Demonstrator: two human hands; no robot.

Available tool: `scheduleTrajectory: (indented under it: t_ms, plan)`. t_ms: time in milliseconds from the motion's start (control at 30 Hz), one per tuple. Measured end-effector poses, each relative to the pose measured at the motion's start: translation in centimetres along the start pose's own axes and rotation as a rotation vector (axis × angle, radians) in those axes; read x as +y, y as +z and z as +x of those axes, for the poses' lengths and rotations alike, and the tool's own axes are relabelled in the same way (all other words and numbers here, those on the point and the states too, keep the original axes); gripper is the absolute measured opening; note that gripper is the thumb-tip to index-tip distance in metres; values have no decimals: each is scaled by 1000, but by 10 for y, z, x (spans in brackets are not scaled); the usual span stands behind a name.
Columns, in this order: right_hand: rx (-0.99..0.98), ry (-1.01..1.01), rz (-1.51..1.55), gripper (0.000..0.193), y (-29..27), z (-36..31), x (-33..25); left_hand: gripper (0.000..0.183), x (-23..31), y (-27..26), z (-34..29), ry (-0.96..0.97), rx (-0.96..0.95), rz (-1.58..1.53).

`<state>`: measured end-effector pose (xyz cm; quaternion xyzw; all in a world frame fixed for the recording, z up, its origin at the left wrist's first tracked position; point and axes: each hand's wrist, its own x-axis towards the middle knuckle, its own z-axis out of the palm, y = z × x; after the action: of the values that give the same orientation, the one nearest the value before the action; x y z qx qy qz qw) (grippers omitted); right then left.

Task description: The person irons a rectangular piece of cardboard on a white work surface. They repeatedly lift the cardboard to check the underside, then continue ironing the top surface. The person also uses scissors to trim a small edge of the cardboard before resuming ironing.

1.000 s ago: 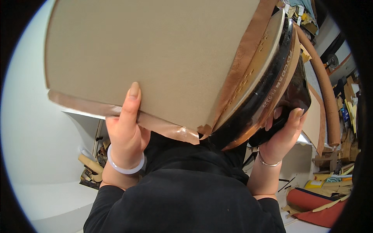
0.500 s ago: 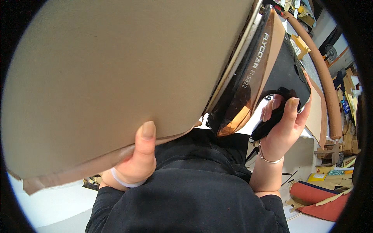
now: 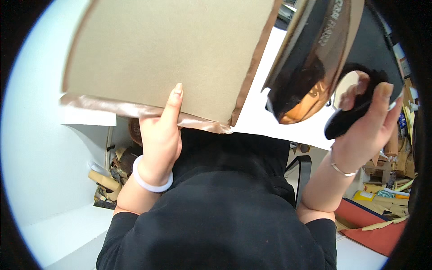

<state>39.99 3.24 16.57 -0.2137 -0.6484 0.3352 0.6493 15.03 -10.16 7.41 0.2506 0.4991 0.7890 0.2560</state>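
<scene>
Beige panel (image 3: 171, 54) up in front of the body, its lower edge caught in the left hand (image 3: 159, 130): thumb laid flat across the face, the other fingers out of sight behind, so it looks pinched between the two, a hold that would steady the sheet from below while leaving most of that face uncovered. Glossy copper-brown edging (image 3: 112, 107) runs out to either side of that thumb, perhaps part of why the grip sits right there. Across to the right hand (image 3: 366, 121), and it's wrapped around the black handle of a clothes iron (image 3: 310, 67), fingers curled through the opening, thumb over the outside. That closed grip seems to carry the iron's whole weight, with the body tipped on its side and the soleplate seen nearly edge-on, turned toward the panel. Iron and panel look apart in this view, white work surface (image 3: 256, 105) showing between the two grips. Below and outside the right wrist, crumpled red material (image 3: 375, 236); beside that forearm, a black chair arm (image 3: 303, 173).
</scene>
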Motion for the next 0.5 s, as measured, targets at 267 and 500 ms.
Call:
scheduleTrajectory:
  t_ms: [267,500]
  plan:
    - [-352,-186,-452,48,-27,32,32,45,-47,-36,14,-597,9,-81]
    - [-558,32,-578,58,-18,31,51,59,-25,-74,38,-967,-379,14]
